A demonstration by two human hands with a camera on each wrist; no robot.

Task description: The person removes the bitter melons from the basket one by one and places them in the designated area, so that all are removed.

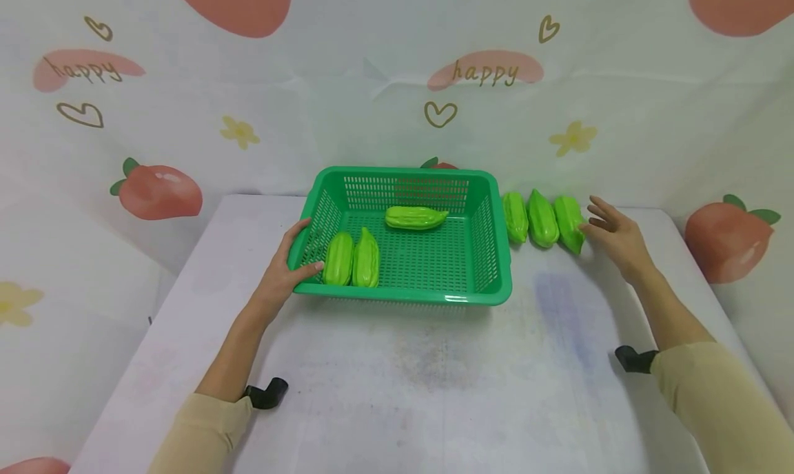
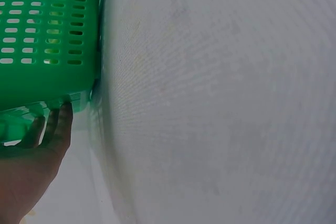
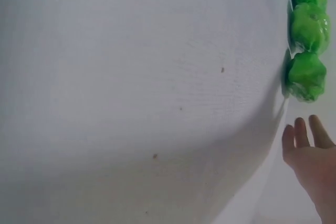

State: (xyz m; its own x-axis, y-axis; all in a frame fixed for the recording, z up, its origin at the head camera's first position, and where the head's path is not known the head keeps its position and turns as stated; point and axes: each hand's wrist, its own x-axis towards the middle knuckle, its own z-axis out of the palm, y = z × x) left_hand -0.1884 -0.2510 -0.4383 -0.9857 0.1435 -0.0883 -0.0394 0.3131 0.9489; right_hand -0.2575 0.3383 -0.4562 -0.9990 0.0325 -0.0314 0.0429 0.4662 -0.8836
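A green plastic basket stands on the table, three bright green bitter melons inside. Two of them, a left one and its neighbour, lie side by side at the front left; the third lies crosswise near the back. My left hand grips the basket's left end, thumb over the rim and fingers along the outer wall. Right of the basket, three more bitter melons lie in a row. My right hand, fingers spread, hovers just right of the outermost bitter melon, apart from it in the right wrist view.
The white table has faint stains in front of the basket. Directly behind it hangs a white cloth printed with peaches, hearts and flowers. A black wrist mount sits at the left sleeve, another at the right.
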